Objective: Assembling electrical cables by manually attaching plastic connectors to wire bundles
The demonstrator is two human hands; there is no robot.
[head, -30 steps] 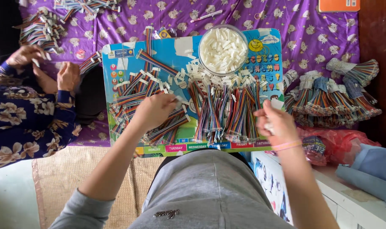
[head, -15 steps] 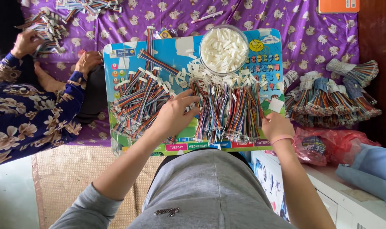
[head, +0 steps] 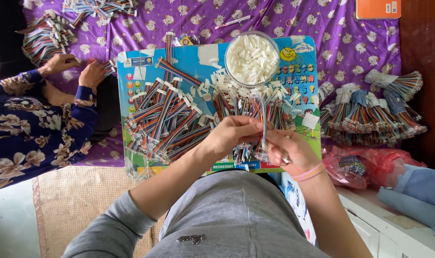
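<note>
Purple patterned cloth (head: 179,19), woven mat (head: 79,200), white cabinet (head: 394,229).

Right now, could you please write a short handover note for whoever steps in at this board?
Left hand and right hand: together over the board, pinching one rainbow ribbon cable between them.
Loose cables lie on the board's left; more with white ends sit mid-board.
Bowl of white connectors is at the top.
Bundled cables lie to the right.
How many are finished or left cannot be told.
A co-worker's hands sort cables at far left.

bowl (head: 252,58) on board (head: 141,57), behind cable pile (head: 165,119) | bundles (head: 370,112) right of board
</note>
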